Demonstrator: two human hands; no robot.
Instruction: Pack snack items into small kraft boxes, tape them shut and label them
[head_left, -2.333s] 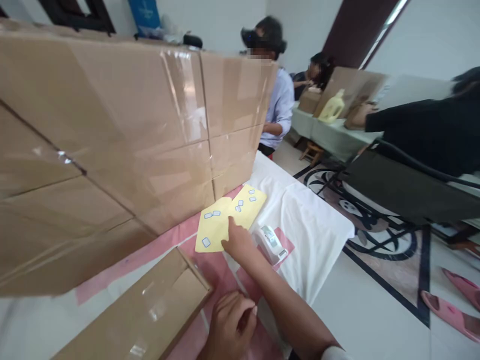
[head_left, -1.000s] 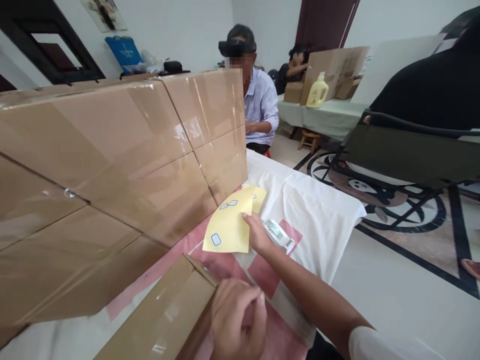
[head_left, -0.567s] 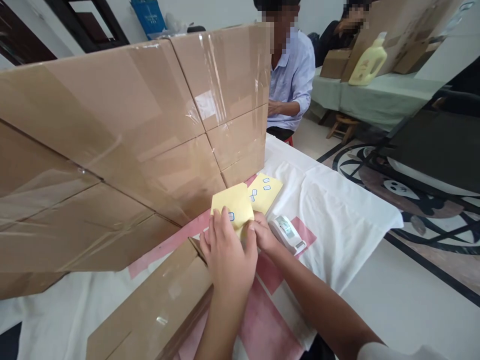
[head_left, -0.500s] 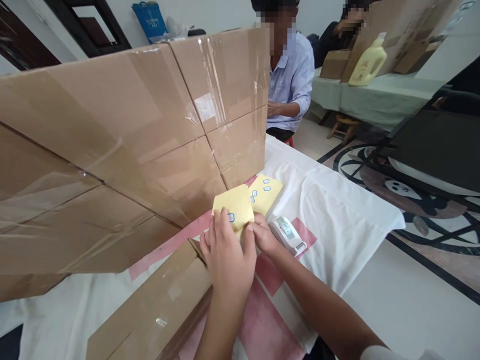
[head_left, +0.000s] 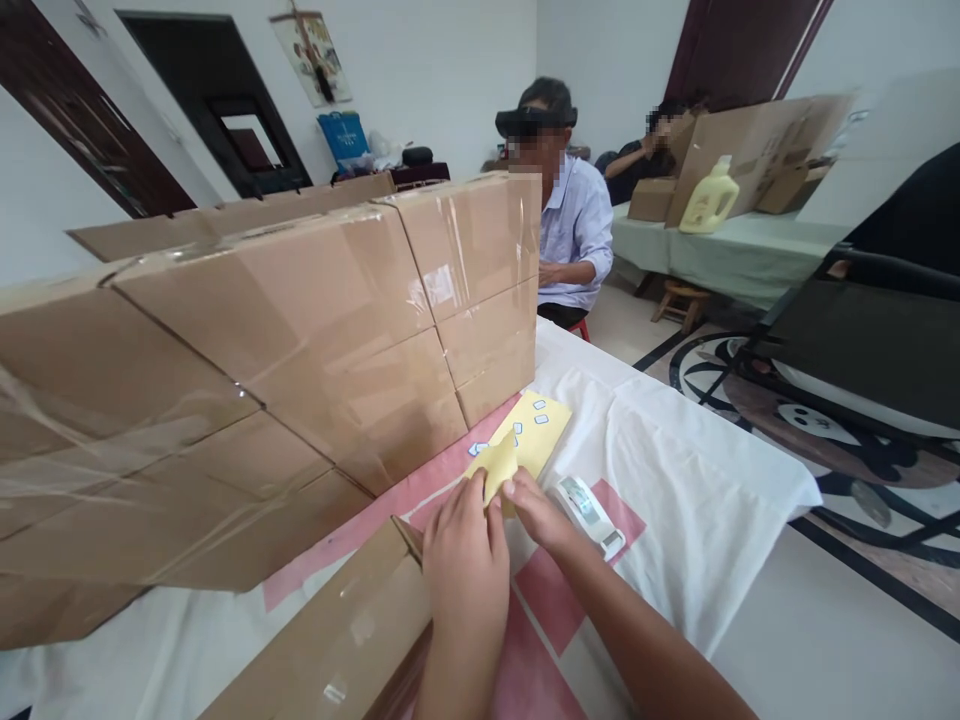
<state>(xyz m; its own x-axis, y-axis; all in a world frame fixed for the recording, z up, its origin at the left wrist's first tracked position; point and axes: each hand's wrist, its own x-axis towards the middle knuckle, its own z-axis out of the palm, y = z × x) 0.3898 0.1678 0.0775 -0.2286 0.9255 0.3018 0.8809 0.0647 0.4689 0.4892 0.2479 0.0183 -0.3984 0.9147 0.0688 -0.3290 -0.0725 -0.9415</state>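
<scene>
Between my two hands is a small piece of yellow paper, bent and tilted up. My left hand is closed on its left side, fingers at the edge. My right hand pinches its lower right part, thumb uppermost. Just behind it a yellow sheet with several small blue-outlined labels lies on the cloth. A loose blue-outlined label shows at the left of the paper. To the right of my right hand lies a white tape dispenser.
A wall of taped cardboard boxes stands along the left. A long cardboard box lies by my left forearm. White and pink cloth covers the table. Across it sits a person; a yellow bottle stands on another table.
The yellow paper in my hands has gone from flat and facing me to bent and tilted edge-up. A loose label now shows beside it. The camera view has tilted upward.
</scene>
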